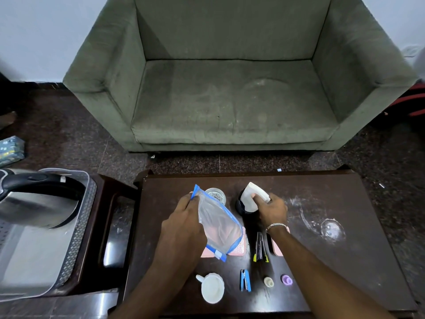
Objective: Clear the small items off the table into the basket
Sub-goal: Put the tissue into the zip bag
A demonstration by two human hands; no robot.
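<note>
Head view: left hand (pixel 181 217) holds zip bag (pixel 219 224); basket (pixel 76 226) holds kettle (pixel 34 199).

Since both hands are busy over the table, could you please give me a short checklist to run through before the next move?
1. Left hand holds the clear zip bag firmly at its top edge: ok.
2. Right hand grips the white paper at the dark cup: ok.
3. Bag mouth open enough to take the paper: cannot tell.
4. Glass behind the bag safe from a knock: not ok, very close.
5. Basket has free room beside the kettle: ok.
6. White mug and blue stapler still on the table: ok, untouched.
</note>
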